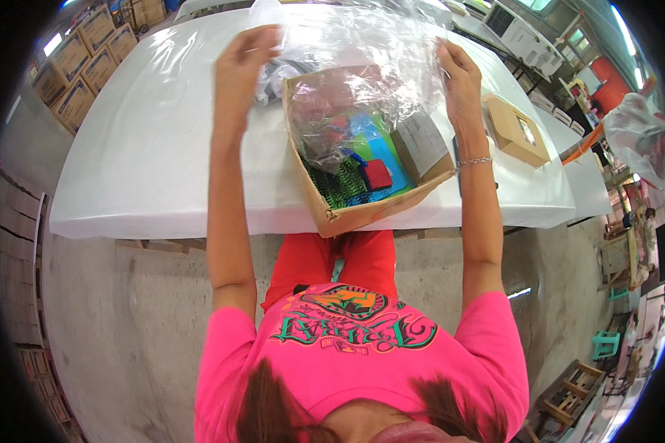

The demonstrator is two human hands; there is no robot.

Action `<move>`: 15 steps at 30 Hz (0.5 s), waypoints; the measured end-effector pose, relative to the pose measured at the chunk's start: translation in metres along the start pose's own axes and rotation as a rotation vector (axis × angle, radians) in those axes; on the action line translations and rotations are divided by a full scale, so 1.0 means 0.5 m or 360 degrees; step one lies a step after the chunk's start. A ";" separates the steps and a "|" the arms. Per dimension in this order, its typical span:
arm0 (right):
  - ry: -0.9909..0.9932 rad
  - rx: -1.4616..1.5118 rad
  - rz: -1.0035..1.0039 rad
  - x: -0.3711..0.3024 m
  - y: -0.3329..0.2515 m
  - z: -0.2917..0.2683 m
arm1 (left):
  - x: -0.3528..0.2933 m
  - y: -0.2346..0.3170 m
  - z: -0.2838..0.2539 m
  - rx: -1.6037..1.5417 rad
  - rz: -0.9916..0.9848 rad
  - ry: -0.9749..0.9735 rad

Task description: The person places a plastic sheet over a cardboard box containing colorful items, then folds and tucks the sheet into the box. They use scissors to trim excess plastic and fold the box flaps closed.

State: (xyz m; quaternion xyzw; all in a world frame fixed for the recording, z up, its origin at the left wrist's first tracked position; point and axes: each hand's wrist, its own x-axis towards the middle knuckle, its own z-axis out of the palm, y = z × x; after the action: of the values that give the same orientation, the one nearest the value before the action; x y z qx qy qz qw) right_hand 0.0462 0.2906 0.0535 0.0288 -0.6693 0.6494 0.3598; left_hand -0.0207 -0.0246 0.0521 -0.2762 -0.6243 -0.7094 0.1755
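Note:
A clear plastic sheet or bag [347,37] stretches above the table between my two raised hands. Its left side is in the fingers of my left hand [247,63], which is slightly blurred. My right hand [459,70] pinches its right side. Part of the plastic hangs over an open cardboard box [377,214] at the table's near edge. Inside the box lie a dark green textured piece [336,184], a small red block [377,175] and a blue-and-green flat item [399,177]. A pale printed panel [419,144] stands at the box's right side. The plastic partly veils the contents.
White sheeting covers the table [140,148]. A tan box [521,133] lies right of my right forearm, and crumpled plastic [273,80] sits behind the open box. Stacked cartons [85,66] stand far left. A clear plastic bag [635,136] hangs at the right.

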 end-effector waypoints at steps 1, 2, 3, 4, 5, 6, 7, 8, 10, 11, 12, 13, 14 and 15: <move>-0.0075 0.0036 -0.0065 -0.008 -0.013 0.036 | -0.006 0.008 0.028 0.0084 0.0020 -0.0164; -0.0156 0.0084 -0.0136 -0.020 -0.030 0.071 | -0.013 -0.007 0.059 0.0389 0.0148 -0.0090; -0.0255 0.0182 -0.0186 -0.033 -0.055 0.112 | -0.011 -0.047 0.069 0.0635 0.0344 0.0011; -0.0325 0.0259 -0.0228 -0.046 -0.074 0.135 | -0.011 -0.041 0.078 0.0549 0.0173 -0.0163; -0.0395 0.0337 -0.0270 -0.052 -0.084 0.146 | -0.010 -0.034 0.083 0.0462 0.0002 -0.0335; -0.0440 0.0106 -0.0339 -0.047 -0.090 0.143 | -0.009 -0.025 0.085 0.0375 -0.0161 -0.0502; -0.0483 -0.0124 -0.0406 -0.039 -0.094 0.133 | -0.009 -0.028 0.078 0.0285 -0.0022 -0.0498; -0.0525 -0.0355 -0.0473 -0.029 -0.098 0.118 | -0.001 -0.030 0.062 0.0217 0.0019 -0.0408; -0.0573 -0.0510 -0.0404 -0.003 -0.089 0.068 | 0.019 -0.030 0.022 0.0069 0.0097 -0.0239; -0.0559 -0.0419 -0.0321 0.001 -0.086 0.052 | 0.029 -0.028 0.002 0.0066 0.0132 -0.0166; -0.0550 -0.0321 -0.0235 0.003 -0.079 0.039 | 0.039 -0.018 -0.017 0.0070 0.0164 -0.0088; -0.0613 -0.0276 -0.0235 0.002 -0.075 0.032 | 0.046 -0.015 -0.031 0.0106 0.0226 -0.0030; -0.0622 -0.0413 -0.0229 0.001 -0.070 0.028 | 0.051 -0.011 -0.047 0.0158 0.0229 -0.0053; -0.0631 -0.0545 -0.0226 -0.007 -0.075 0.030 | 0.057 -0.002 -0.062 0.0212 0.0236 -0.0074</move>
State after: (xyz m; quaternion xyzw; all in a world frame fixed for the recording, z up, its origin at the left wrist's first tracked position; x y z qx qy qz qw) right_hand 0.0611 0.2698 0.0849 0.1410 -0.8231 0.4815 0.2661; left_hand -0.0489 -0.0522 0.0666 -0.3257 -0.6518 -0.6447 0.2310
